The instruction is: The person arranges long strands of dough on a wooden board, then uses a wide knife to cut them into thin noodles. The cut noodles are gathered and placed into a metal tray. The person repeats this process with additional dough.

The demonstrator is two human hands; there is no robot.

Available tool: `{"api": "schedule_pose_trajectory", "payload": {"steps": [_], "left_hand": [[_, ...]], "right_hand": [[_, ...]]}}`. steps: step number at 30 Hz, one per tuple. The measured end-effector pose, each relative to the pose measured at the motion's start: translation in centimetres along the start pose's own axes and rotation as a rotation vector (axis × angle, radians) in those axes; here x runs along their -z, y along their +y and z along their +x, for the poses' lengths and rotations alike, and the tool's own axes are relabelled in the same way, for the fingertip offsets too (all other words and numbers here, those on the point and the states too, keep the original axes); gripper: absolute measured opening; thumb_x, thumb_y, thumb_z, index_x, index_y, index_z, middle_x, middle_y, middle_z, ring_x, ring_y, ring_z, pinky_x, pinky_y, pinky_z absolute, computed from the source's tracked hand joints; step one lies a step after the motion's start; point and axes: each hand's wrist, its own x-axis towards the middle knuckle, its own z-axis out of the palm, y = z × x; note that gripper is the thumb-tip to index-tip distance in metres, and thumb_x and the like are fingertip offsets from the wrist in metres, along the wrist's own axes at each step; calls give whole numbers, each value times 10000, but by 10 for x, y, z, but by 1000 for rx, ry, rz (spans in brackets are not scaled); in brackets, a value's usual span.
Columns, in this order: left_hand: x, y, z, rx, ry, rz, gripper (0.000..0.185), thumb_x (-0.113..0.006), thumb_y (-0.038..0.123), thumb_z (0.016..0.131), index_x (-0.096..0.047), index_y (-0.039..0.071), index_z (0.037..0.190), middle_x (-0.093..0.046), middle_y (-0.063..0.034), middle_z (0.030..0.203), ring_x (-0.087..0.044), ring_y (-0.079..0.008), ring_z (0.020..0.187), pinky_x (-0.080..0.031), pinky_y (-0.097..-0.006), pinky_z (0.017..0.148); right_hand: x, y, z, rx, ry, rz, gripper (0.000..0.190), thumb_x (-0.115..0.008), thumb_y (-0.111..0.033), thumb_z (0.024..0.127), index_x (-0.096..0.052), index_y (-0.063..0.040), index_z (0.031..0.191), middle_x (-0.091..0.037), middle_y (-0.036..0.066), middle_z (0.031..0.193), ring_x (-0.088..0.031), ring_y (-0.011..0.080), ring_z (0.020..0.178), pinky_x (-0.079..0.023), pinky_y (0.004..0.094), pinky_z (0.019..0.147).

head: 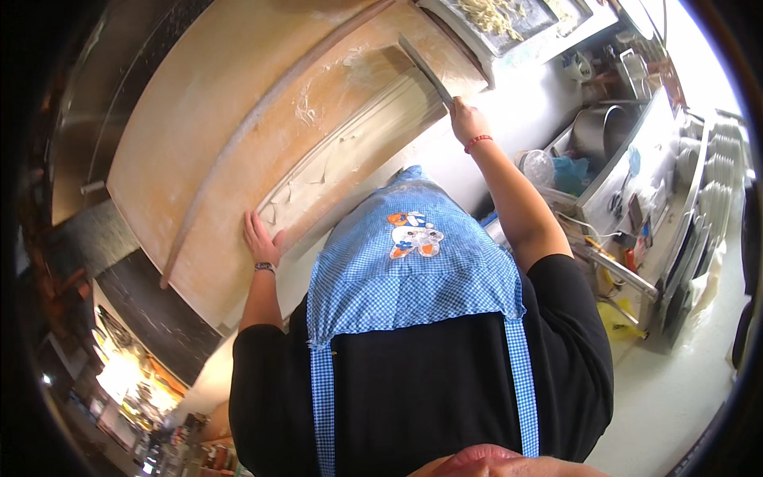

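Observation:
A long folded sheet of pale dough (340, 152) lies across a floured wooden board (173, 149). My left hand (261, 241) rests flat at the dough's left end, fingers extended and thumb apart, holding nothing. At the other end, my right hand (470, 121) grips a large knife (426, 70) by its handle. Its blade points away from me over the right end of the dough; whether it touches the dough I cannot tell. Beyond the dough, a long thin wooden rolling pin (238, 131) lies along the board.
Loose cut noodles (492, 16) lie on a dark tray (530, 37) past the board's right end. To my right stand an open drawer (620, 146) with a metal pot (599, 134) and stacked plates (718, 179). A dark slab (158, 313) adjoins the board's left side.

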Motion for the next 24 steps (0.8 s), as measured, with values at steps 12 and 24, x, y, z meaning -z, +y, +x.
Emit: {"api": "schedule_pose_trajectory", "payload": {"steps": [12,24], "left_hand": [[-14,148,144,-336,0,-366,500,-574,134,857,-438,-10,1316,-405,-266,1352,-380,-422,1267,-299,-510,1071],[-90,325,288,-621,-121,-213,355,-566,152,858,-483,22,1178,-435,-192,1287,-432,-369,1200,-386,-446,1010]], "right_hand": [[11,-9,-9,93,-34,59,124,-415,-112,895,-492,-24,935,-644,231,770,-646,402,739,-509,500,654],[24,-14,-6,97,-149,69,144,-415,-60,871,-508,-10,970,-652,226,776,-657,390,735,-514,488,650]]}}
